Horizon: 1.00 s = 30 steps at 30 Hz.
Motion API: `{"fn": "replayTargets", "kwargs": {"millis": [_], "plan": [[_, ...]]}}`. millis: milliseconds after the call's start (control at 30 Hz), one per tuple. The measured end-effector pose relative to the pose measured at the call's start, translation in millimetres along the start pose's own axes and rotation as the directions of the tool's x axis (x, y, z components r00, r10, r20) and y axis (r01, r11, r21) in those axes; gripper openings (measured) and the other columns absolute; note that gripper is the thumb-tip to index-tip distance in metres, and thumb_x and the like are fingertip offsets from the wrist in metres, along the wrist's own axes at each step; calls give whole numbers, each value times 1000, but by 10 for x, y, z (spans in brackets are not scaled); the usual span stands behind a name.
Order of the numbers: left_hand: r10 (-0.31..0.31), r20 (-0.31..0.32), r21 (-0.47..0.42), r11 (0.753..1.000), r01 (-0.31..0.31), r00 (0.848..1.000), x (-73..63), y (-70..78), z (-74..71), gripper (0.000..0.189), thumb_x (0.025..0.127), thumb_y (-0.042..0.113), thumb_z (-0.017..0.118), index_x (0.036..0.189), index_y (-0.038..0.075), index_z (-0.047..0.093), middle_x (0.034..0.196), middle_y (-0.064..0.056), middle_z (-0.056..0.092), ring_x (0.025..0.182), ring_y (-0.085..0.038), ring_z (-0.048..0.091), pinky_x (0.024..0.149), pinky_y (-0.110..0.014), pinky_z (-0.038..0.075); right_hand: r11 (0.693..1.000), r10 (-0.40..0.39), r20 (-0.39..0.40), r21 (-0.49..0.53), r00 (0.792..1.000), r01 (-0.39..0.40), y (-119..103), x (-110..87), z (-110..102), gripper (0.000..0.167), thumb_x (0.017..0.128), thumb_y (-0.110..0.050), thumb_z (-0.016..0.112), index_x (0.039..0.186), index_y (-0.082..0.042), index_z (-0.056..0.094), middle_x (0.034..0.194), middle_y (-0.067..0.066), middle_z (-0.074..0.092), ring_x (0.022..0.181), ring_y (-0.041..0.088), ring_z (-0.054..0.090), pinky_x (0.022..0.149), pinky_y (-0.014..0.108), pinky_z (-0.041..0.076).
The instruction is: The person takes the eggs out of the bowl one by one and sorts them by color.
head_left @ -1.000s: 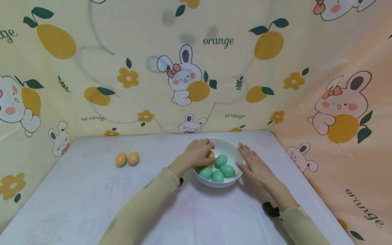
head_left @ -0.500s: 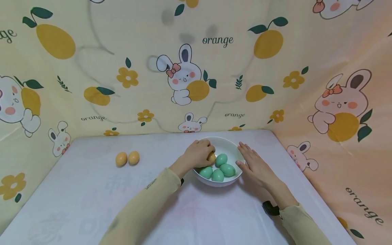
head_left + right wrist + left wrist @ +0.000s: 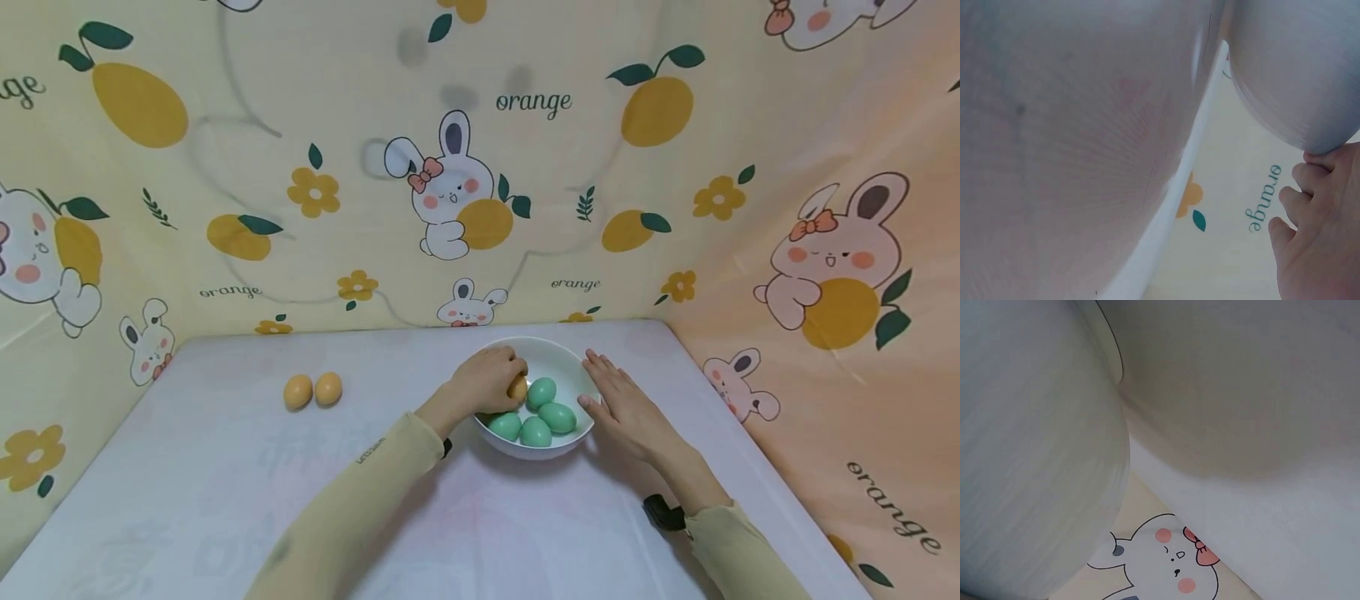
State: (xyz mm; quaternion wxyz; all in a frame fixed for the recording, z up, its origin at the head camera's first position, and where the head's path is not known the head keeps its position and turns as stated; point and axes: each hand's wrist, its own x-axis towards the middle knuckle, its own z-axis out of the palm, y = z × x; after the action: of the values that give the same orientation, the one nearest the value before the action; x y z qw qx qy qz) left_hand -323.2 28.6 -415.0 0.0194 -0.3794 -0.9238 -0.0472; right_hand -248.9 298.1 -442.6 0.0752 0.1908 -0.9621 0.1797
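In the head view, a white bowl (image 3: 531, 452) stands right of the table's middle with several green eggs (image 3: 557, 417) in it. My left hand (image 3: 487, 379) reaches over its left rim, fingers curled round a brown egg (image 3: 517, 388) inside the bowl and covering much of it. A sliver of brown shows under that hand. Against the right rim lies my right hand (image 3: 628, 408), its fingers straight. The right wrist view shows the right fingers (image 3: 1297, 203) along the bowl's outer wall (image 3: 1304, 69); the left wrist view has only the bowl's side (image 3: 1035, 456), without the hand.
Two brown eggs (image 3: 297, 392) sit side by side on the left part of the white-covered table (image 3: 187, 483). A patterned cloth backdrop (image 3: 360, 108) with rabbits and oranges rises behind the table and along its right side.
My left hand has shifted slightly within the bowl, its fingers now covering more of the brown egg. The right hand and the two eggs on the table stay put.
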Motion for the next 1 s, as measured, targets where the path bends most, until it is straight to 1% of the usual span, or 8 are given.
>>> {"fn": "replayTargets", "kwargs": {"millis": [100,233,467,667,833,1000], "plan": [[0,-16,-14,1000,0,1000,-3,-3,0,41,90,35,76,126,15,69,112,-2,61,97,-15,54,89,-29,48,1000,-2,-2,-3,1000,2,-5,3,-4,72,110,-46,43,164,-2,25,172,15,18,158,39,17,126,57,16],[-1,-38,-37,999,0,999,-13,-5,2,42,90,34,77,126,15,69,115,-3,61,99,-16,54,90,-29,49,1000,1,0,-3,1000,-1,-12,4,-11,72,110,-46,43,164,-2,25,172,15,18,158,39,17,126,57,16],[-12,-71,-129,992,2,997,-27,-7,-14,48,86,32,81,128,15,68,120,-4,61,102,-17,57,92,-31,50,1000,0,2,4,1000,0,-17,-2,-7,72,110,-46,43,164,-2,25,172,15,18,158,39,17,126,57,16],[-15,-114,-181,984,-6,993,-49,-17,-16,48,87,33,81,129,14,67,126,-5,61,102,-18,59,90,-32,52,1000,-18,-12,12,1000,19,0,-6,9,71,110,-44,44,163,-1,27,172,15,20,158,38,18,126,57,16],[-13,-171,-197,980,-21,985,-69,-22,-13,46,89,34,79,129,14,67,126,-5,61,103,-18,59,88,-32,52,1000,-16,-11,11,1000,16,3,-2,8,71,110,-45,44,163,-2,26,172,14,20,158,38,17,126,56,16],[-6,-230,-204,978,-42,973,-96,-16,-19,47,88,34,80,128,13,67,127,-6,61,105,-19,59,90,-33,53,1000,-17,-12,11,1000,17,-2,-3,0,71,110,-45,45,163,-1,27,172,15,20,158,38,18,126,57,16]]}}
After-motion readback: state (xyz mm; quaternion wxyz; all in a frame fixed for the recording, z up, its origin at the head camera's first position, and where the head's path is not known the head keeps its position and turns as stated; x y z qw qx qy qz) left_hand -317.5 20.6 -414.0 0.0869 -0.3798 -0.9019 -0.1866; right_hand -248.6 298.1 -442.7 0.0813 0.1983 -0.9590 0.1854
